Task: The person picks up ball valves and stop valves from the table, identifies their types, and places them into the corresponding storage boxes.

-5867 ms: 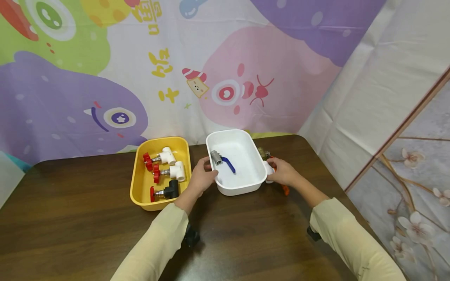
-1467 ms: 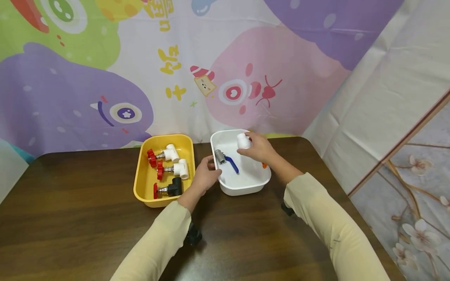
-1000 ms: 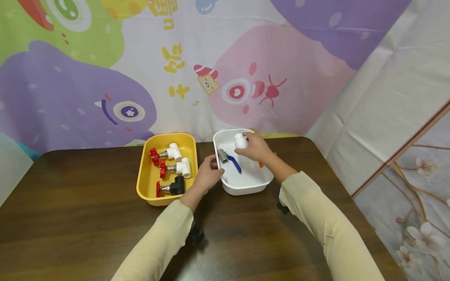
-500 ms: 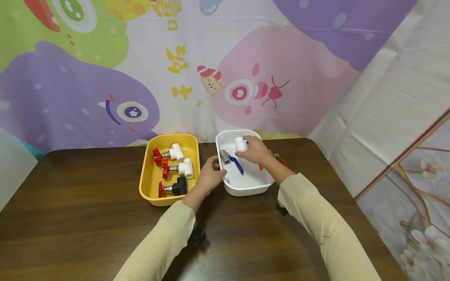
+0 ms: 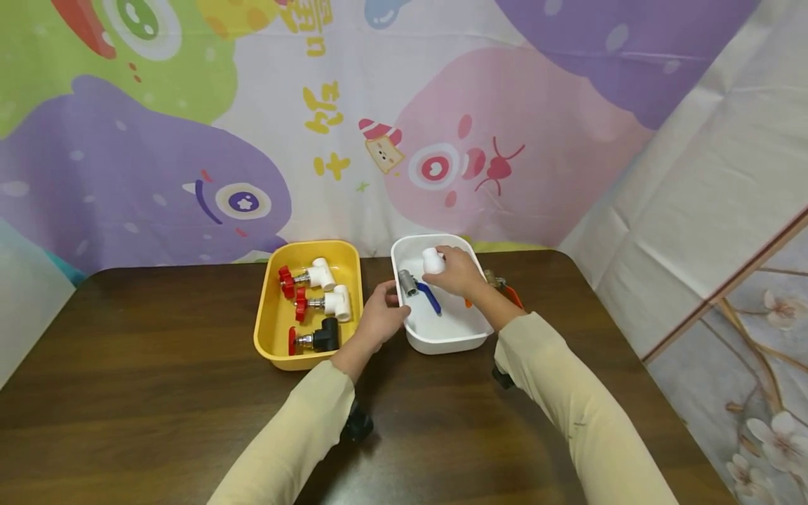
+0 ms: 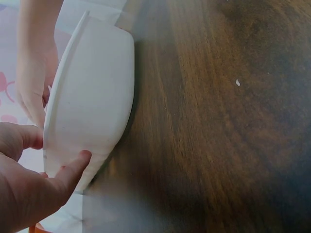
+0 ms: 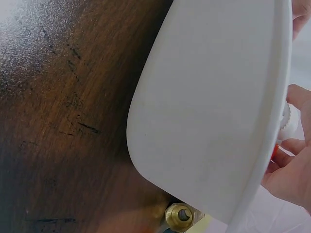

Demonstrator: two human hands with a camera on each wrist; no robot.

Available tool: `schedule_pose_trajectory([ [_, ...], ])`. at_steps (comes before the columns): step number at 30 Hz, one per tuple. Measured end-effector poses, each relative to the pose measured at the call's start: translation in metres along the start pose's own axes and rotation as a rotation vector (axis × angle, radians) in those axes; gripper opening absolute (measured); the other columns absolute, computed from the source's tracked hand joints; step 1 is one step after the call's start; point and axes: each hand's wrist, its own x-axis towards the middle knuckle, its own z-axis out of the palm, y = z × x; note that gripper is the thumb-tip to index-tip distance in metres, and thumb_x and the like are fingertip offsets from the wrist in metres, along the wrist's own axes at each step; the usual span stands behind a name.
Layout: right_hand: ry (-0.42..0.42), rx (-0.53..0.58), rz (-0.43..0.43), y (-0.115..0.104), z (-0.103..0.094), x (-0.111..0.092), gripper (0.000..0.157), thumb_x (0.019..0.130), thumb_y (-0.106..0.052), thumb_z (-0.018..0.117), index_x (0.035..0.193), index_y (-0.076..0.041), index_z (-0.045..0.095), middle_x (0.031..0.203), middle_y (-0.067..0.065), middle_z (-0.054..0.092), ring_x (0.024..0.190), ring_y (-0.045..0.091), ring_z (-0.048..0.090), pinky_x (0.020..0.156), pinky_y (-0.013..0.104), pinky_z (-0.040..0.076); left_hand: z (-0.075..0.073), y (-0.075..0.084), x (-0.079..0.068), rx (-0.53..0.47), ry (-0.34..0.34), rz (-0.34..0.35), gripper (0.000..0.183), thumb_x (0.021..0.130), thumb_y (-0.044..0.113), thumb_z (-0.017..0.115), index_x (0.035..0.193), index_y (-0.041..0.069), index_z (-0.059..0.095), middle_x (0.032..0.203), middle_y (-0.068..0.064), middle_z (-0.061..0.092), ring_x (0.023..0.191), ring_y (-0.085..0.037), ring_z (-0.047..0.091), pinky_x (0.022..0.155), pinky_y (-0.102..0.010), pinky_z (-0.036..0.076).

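Observation:
My right hand (image 5: 456, 272) holds a white plastic valve (image 5: 433, 261) over the back part of the white tray (image 5: 445, 347). A bit of orange (image 5: 468, 303) shows below that hand, and in the right wrist view the valve's ribbed white end (image 7: 290, 121) shows between the fingers. My left hand (image 5: 381, 315) grips the tray's left rim, one digit over the edge and a fingertip (image 6: 83, 156) on the outer wall. Inside the tray, near that hand, lies a metal ball valve (image 5: 407, 283) with a blue lever (image 5: 429, 298).
Left of the white tray stands a yellow tray (image 5: 265, 330) with two white valves (image 5: 320, 274) and a black valve (image 5: 325, 337), all red-handled. A brass valve (image 5: 492, 278) with an orange-red handle (image 5: 513, 297) lies on the table just right of the white tray. A patterned cloth (image 5: 353, 203) hangs behind.
My right hand has brought the white valve from the table right of the white tray to above its inside. Over the last second both hands have hardly moved; the head view has shifted slightly.

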Motion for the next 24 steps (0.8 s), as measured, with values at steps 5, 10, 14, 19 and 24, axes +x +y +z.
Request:
schedule_pose_trajectory([
  [5, 0.004, 0.005, 0.017, 0.002, 0.002, 0.002, 0.069, 0.080, -0.031, 0.070, 0.136, 0.000, 0.044, 0.126, 0.020, 0.056, 0.112, 0.032, 0.054, 0.095, 0.042, 0.046, 0.001, -0.002, 0.000, 0.007, 0.003, 0.001, 0.057, 0.086, 0.004, 0.059, 0.139, 0.005, 0.036, 0.120, -0.021, 0.053, 0.094, -0.027, 0.059, 0.072, -0.030, 0.057],
  [10, -0.006, -0.002, 0.030, 0.006, 0.007, 0.005, 0.069, 0.080, -0.033, 0.070, 0.135, -0.002, 0.044, 0.127, 0.019, 0.055, 0.112, 0.032, 0.053, 0.095, 0.041, 0.046, 0.001, -0.003, 0.000, 0.010, 0.000, -0.008, 0.058, 0.087, 0.005, 0.059, 0.140, 0.005, 0.036, 0.121, -0.021, 0.053, 0.095, -0.027, 0.059, 0.074, -0.031, 0.057],
  [14, -0.014, 0.014, 0.039, 0.008, 0.013, 0.007, 0.068, 0.080, -0.032, 0.071, 0.135, -0.002, 0.045, 0.127, 0.019, 0.055, 0.113, 0.032, 0.051, 0.095, 0.042, 0.046, 0.001, -0.003, 0.001, 0.025, 0.002, -0.012, 0.058, 0.087, 0.006, 0.059, 0.140, 0.006, 0.037, 0.121, -0.020, 0.053, 0.096, -0.027, 0.058, 0.075, -0.031, 0.056],
  [19, -0.013, 0.030, 0.042, 0.007, 0.017, 0.011, 0.069, 0.079, -0.031, 0.072, 0.135, -0.001, 0.045, 0.127, 0.019, 0.055, 0.112, 0.032, 0.053, 0.095, 0.041, 0.047, 0.001, -0.004, 0.002, 0.025, 0.010, 0.002, 0.058, 0.086, 0.006, 0.059, 0.139, 0.005, 0.037, 0.119, -0.020, 0.054, 0.095, -0.027, 0.059, 0.073, -0.031, 0.056],
  [24, -0.017, 0.017, 0.038, 0.003, 0.018, 0.014, 0.069, 0.079, -0.031, 0.071, 0.135, -0.001, 0.044, 0.128, 0.019, 0.055, 0.112, 0.031, 0.053, 0.094, 0.040, 0.047, 0.001, -0.005, 0.003, 0.016, 0.010, 0.010, 0.058, 0.086, 0.005, 0.059, 0.140, 0.004, 0.037, 0.120, -0.020, 0.054, 0.096, -0.027, 0.059, 0.074, -0.031, 0.057],
])
